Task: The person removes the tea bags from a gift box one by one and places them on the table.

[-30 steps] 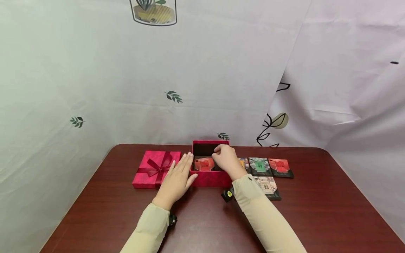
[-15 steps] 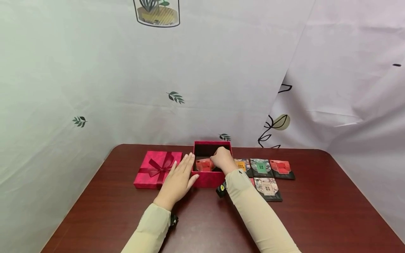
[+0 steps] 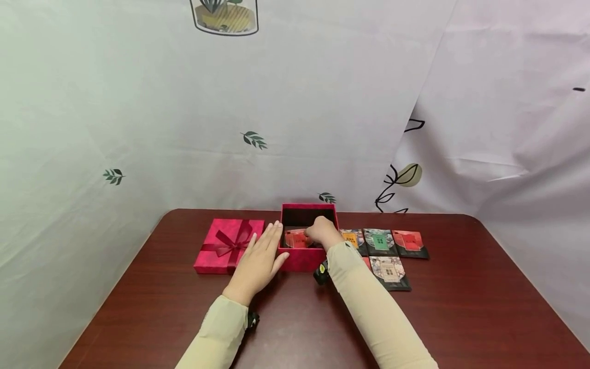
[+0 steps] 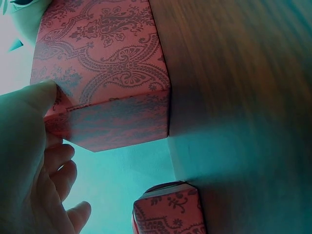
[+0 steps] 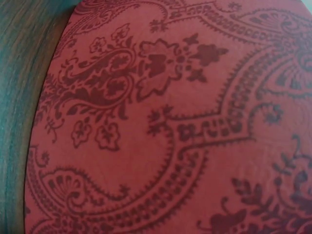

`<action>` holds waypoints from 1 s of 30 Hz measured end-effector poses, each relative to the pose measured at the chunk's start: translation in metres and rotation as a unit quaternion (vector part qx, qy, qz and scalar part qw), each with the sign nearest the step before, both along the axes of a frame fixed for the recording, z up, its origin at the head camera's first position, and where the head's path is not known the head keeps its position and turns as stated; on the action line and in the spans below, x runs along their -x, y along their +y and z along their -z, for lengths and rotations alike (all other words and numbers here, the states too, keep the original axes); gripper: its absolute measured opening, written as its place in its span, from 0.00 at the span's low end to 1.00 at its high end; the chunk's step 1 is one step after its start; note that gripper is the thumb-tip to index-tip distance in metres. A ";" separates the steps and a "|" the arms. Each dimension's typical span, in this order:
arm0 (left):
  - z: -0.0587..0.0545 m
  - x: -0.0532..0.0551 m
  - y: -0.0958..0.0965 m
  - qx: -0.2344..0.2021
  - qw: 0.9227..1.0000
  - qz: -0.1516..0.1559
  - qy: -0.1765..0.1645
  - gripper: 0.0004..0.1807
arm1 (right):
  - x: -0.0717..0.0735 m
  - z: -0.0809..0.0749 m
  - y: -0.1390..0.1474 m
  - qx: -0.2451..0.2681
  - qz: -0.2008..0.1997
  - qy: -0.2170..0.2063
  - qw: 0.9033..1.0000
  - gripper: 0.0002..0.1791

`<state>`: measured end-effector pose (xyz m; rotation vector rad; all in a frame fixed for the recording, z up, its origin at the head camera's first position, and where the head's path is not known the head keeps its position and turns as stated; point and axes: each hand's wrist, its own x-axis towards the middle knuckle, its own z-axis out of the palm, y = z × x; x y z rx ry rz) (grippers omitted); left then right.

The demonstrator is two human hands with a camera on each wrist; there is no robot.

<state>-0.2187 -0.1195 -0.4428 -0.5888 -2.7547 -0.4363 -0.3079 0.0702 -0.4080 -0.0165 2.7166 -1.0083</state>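
A red patterned open box (image 3: 301, 260) with a dark interior stands near the back of the table. A flat red-and-black printed packet (image 3: 295, 237) lies inside. My right hand (image 3: 324, 231) reaches over the right part of the box, its fingers bent down at the packet's right edge; whether they grip it I cannot tell. In the right wrist view the box's front face (image 5: 146, 122) fills most of the picture. My left hand (image 3: 255, 261) touches the box's left side with straight fingers, its thumb (image 4: 46, 95) at the front corner.
Left of the box lies a red lid (image 3: 228, 246) with a dark red ribbon bow. To the right, several flat square packets lie in rows, including an orange one (image 3: 352, 240), a green one (image 3: 380, 241), a red one (image 3: 409, 242) and a cream one (image 3: 389, 271).
My right hand has moved left and lower into the box, up to the red packet. The red packet now looks lower inside. My left hand has stayed at the box's left side.
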 end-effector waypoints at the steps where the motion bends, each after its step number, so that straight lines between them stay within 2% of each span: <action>1: 0.000 0.000 0.000 -0.001 1.000 0.000 0.000 0.40 | 0.000 0.000 0.000 0.000 0.000 0.000 1.000 0.11; 23: -0.002 -0.001 0.001 -0.008 1.000 0.002 -0.008 0.40 | 0.000 0.001 0.000 0.078 0.006 -0.043 0.996 0.14; 30: -0.001 0.001 0.001 -0.005 1.000 0.001 -0.006 0.40 | 0.001 -0.002 0.000 0.074 0.012 -0.055 0.996 0.22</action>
